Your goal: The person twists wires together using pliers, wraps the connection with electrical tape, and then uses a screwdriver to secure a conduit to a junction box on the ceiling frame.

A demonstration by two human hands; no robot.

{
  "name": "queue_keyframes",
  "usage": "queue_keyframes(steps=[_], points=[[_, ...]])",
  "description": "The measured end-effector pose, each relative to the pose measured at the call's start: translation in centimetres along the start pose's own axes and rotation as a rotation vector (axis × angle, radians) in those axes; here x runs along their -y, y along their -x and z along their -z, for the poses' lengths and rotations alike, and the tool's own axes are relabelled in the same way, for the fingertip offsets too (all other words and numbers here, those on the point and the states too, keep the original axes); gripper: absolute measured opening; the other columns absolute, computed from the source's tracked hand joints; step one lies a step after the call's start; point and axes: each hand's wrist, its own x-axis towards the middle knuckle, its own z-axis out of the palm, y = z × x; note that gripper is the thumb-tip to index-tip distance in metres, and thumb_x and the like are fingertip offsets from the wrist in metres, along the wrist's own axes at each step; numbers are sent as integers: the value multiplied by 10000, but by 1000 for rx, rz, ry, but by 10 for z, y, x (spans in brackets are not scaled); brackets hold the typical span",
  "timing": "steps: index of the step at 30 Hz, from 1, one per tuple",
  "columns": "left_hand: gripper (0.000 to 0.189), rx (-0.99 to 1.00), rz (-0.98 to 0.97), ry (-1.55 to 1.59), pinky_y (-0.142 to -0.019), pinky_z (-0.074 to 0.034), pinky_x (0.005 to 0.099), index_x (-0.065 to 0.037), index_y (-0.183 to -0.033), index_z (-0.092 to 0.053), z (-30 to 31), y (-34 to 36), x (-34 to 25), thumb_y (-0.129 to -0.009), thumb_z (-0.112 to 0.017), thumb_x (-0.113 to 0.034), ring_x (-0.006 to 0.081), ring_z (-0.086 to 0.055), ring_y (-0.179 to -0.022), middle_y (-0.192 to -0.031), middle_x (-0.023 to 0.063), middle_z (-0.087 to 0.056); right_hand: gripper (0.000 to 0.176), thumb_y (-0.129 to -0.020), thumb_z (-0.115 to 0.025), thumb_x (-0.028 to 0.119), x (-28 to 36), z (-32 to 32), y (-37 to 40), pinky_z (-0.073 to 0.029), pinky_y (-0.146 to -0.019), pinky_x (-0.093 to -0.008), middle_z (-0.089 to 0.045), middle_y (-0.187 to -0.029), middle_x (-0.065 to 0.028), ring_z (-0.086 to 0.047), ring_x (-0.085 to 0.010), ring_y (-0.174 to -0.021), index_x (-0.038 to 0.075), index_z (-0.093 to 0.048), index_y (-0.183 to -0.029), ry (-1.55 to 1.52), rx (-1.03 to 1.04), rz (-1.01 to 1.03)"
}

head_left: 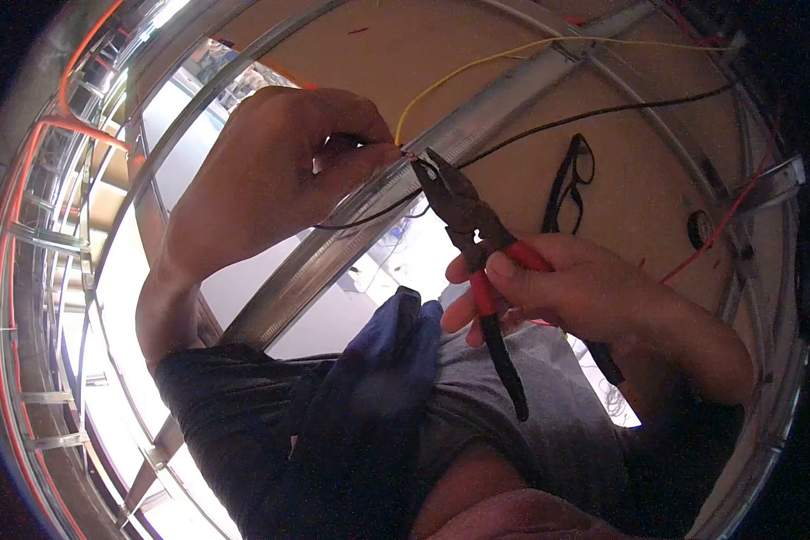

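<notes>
My left hand [279, 171] is closed in a pinch at the upper left, its fingertips on the end of a yellow wire [432, 79]. A short bit of the wire end shows past the fingertips. Wrapped round the handles of a pair of pliers [463, 211] with red and black grips is my right hand [567, 292]. The plier jaws point up and left, slightly apart, right at the wire end by my left fingertips. A black wire [594, 112] passes behind the jaws and under my left hand.
Metal framing channels [513, 85] cross over a brown board [513, 171]. On the board lie black-framed glasses [569, 184] and a small dark ring [698, 230]. A red wire [729, 227] runs down the right side. Orange conduit [40, 135] lines the far left.
</notes>
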Motion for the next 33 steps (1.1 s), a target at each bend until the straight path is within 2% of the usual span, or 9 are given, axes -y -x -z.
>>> queue_keyframes(steps=[5, 12, 16, 22, 25, 28, 30, 32, 33], points=[[132, -6, 16, 38, -620, -505, 274, -14, -907, -713, -1, 0, -1, -906, -689, -143, 113, -641, -692, -801, 67, -695, 432, -1035, -449, 377, -1, -2, -2, -546, -818, -349, -701, -1007, -122, -686, -206, -893, -6, -503, -1228, -3, 0, 7], [121, -73, -93, -10, -573, -470, 288, -16, -892, -712, -4, -1, 1, -894, -695, -137, 136, -595, -618, -771, 76, -671, 447, -1037, -435, 401, 3, 4, -8, -511, -778, -322, -704, -972, -78, -664, -155, -848, 7, -521, -1228, 97, -9, 14], [105, -83, -121, -7, -563, -463, 293, -14, -887, -708, -4, -1, 4, -888, -692, -118, 141, -588, -609, -764, 83, -663, 446, -1035, -440, 397, 1, 5, -12, -511, -790, -330, -706, -983, -77, -664, -159, -842, 4, -523, -1228, 134, -7, 14], [109, -90, -111, -1, -558, -464, 290, -8, -888, -703, -6, -1, 6, -879, -701, -117, 144, -588, -603, -765, 86, -664, 422, -1041, -436, 364, 1, -4, -10, -515, -808, -342, -704, -1035, -105, -662, -168, -868, 0, -517, -1240, -5, -18, 18], [101, -76, -109, -11, -553, -463, 289, -9, -882, -702, -5, -1, 4, -875, -706, -110, 141, -585, -600, -765, 83, -663, 409, -1040, -441, 362, 0, -3, -10, -520, -821, -340, -695, -1004, -97, -660, -175, -875, 8, -516, -1230, 28, 3, -2], [98, -103, -110, 12, -550, -463, 290, -18, -883, -704, -9, 0, 7, -876, -704, -115, 145, -579, -591, -760, 81, -658, 410, -1032, -457, 377, -1, -2, -10, -541, -779, -338, -668, -913, -76, -658, -179, -821, 8, -518, -1201, 20, 27, 34], [101, -103, -125, 9, -541, -459, 285, -18, -887, -704, -9, 0, 7, -883, -698, -119, 142, -575, -587, -758, 82, -656, 399, -1026, -470, 387, 1, -6, -9, -558, -717, -343, -616, -822, -51, -642, -175, -743, 13, -528, -1151, -94, -34, -37], [104, -103, -137, 7, -533, -455, 280, -19, -891, -704, -8, 0, 6, -889, -692, -123, 139, -571, -583, -755, 83, -654, 379, -1028, -468, 370, 4, -5, -8, -554, -710, -356, -590, -827, -56, -623, -176, -757, 12, -516, -1143, -100, -23, -50], [100, -98, -123, -11, -590, -469, 294, -33, -902, -705, -8, 0, 5, -884, -694, -131, 152, -589, -633, -781, 74, -659, 359, -1031, -465, 353, 4, -5, -9, -550, -704, -369, -564, -832, -60, -604, -177, -770, 12, -505, -1135, -107, -11, -64]])
